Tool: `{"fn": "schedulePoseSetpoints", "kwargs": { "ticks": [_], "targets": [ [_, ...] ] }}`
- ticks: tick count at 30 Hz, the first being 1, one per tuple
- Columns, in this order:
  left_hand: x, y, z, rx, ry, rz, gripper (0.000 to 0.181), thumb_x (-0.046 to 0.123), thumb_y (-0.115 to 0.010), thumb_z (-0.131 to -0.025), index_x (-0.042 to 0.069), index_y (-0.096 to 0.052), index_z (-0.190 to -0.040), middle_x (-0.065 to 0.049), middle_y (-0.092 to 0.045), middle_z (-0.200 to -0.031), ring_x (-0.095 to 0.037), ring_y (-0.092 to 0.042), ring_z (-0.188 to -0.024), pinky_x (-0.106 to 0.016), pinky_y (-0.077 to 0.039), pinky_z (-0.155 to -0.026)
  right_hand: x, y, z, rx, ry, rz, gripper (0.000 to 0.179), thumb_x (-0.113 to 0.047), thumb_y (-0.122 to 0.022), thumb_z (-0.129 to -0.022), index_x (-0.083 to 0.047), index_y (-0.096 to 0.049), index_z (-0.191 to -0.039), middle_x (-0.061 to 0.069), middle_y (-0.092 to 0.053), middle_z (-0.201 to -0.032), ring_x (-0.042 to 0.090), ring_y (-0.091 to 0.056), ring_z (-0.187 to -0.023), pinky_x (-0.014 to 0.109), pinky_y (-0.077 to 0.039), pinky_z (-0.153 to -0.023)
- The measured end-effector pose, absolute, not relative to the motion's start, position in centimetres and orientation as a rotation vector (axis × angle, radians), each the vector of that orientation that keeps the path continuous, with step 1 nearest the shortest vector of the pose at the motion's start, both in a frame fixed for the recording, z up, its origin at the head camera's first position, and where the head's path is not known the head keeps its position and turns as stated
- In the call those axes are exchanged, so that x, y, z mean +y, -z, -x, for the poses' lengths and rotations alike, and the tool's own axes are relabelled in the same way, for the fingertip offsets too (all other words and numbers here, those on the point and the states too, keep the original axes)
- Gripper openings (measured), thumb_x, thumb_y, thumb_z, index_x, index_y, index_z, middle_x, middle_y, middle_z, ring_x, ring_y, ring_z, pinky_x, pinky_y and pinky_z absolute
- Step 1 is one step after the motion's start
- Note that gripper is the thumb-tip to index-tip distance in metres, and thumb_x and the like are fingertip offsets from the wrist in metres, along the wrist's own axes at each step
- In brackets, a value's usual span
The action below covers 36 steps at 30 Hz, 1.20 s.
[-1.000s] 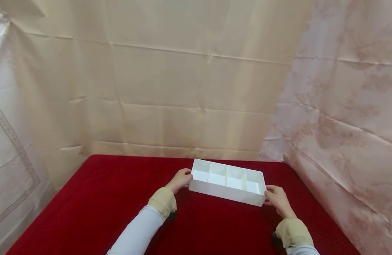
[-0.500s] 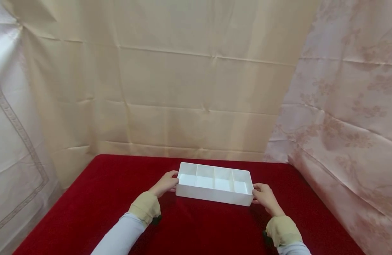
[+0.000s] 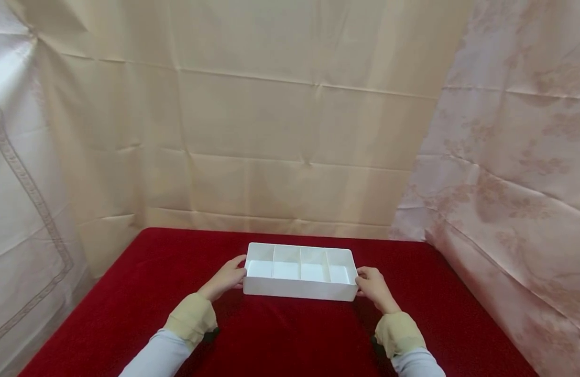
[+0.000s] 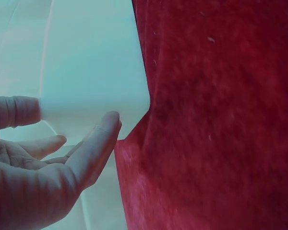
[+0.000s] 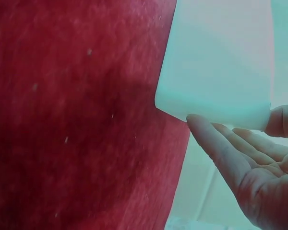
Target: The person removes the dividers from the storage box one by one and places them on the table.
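A long white box [image 3: 299, 289] with several compartments in a row lies across the middle of the red cloth, its open top facing up. No objects show inside it. At its left end my left hand [image 3: 226, 276] grips the short wall, and my right hand [image 3: 374, 285] holds the opposite end the same way. The left wrist view has the thumb at the rim and another fingertip [image 4: 109, 122] against the box's end, near its lower corner. In the right wrist view, the thumb [image 5: 282, 120] meets the rim while the fingers reach along the end wall.
Red plush cloth [image 3: 280, 340] covers the table under both forearms. Beige sheeting [image 3: 252, 115] hangs behind the table's far edge, a floral curtain [image 3: 521, 183] on the right, and a white curtain [image 3: 25, 157] on the left.
Both hands have moved the box to the left and slightly toward me. It has turned from slanting to lying nearly parallel with the table's far edge.
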State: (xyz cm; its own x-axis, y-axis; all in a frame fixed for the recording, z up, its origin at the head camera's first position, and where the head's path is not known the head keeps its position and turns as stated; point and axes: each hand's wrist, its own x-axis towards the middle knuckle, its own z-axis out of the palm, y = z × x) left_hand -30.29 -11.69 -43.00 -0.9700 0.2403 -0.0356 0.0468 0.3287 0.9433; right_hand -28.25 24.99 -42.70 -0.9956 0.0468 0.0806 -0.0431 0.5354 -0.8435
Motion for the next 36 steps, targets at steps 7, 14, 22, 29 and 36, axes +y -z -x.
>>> {"fn": "schedulePoseSetpoints", "kwargs": {
  "ticks": [7, 14, 22, 29, 36],
  "targets": [
    [-13.2, 42.8, 30.7, 2.416, -1.683, -0.208, 0.054, -0.001, -0.045, -0.095, -0.014, -0.036, -0.147, -0.033, -0.056, -0.129, -0.033, -0.065, -0.095, -0.051, -0.057, -0.087, 23.8, 42.8, 29.1, -2.664, -1.511, -0.036, 0.029, 0.012, -0.045, -0.088, 0.025, -0.056, -0.112, 0.034, -0.066, -0.097, 0.028, -0.067, -0.072, 0.045, -0.061, -0.065],
    [-13.6, 42.3, 31.6, 2.427, -1.665, -0.19, 0.054, -0.002, -0.044, -0.095, -0.013, -0.036, -0.147, -0.034, -0.055, -0.13, -0.035, -0.064, -0.096, -0.05, -0.057, -0.088, 23.3, 42.2, 30.2, -2.681, -1.512, -0.035, 0.033, 0.012, -0.046, -0.09, 0.025, -0.055, -0.118, 0.039, -0.064, -0.108, 0.033, -0.068, -0.081, 0.047, -0.061, -0.069],
    [-13.6, 42.6, 31.3, 2.567, -1.548, -0.243, 0.059, 0.01, -0.063, -0.097, -0.012, -0.039, -0.146, -0.026, -0.06, -0.123, -0.031, -0.063, -0.1, -0.045, -0.059, -0.08, 23.4, 42.3, 30.5, -2.72, -1.551, -0.007, 0.033, 0.011, -0.047, -0.091, 0.024, -0.055, -0.121, 0.036, -0.065, -0.107, 0.032, -0.068, -0.082, 0.049, -0.06, -0.073],
    [-13.7, 42.6, 31.2, 2.636, -1.521, -0.35, 0.073, 0.016, -0.076, -0.089, -0.008, -0.04, -0.148, -0.025, -0.059, -0.127, -0.03, -0.06, -0.098, -0.046, -0.057, -0.081, 23.4, 42.2, 30.5, -2.735, -1.58, -0.039, 0.034, 0.011, -0.048, -0.091, 0.024, -0.054, -0.122, 0.035, -0.065, -0.108, 0.033, -0.068, -0.084, 0.049, -0.06, -0.074],
    [-13.6, 42.9, 31.0, 2.667, -1.51, -0.348, 0.076, 0.012, -0.079, -0.087, -0.009, -0.04, -0.148, -0.025, -0.06, -0.124, -0.029, -0.061, -0.095, -0.047, -0.056, -0.082, 24.3, 41.2, 30.9, -2.81, -1.564, -0.194, 0.029, 0.013, -0.053, -0.089, 0.026, -0.054, -0.116, 0.031, -0.067, -0.101, 0.03, -0.067, -0.083, 0.048, -0.061, -0.071]
  ]
}}
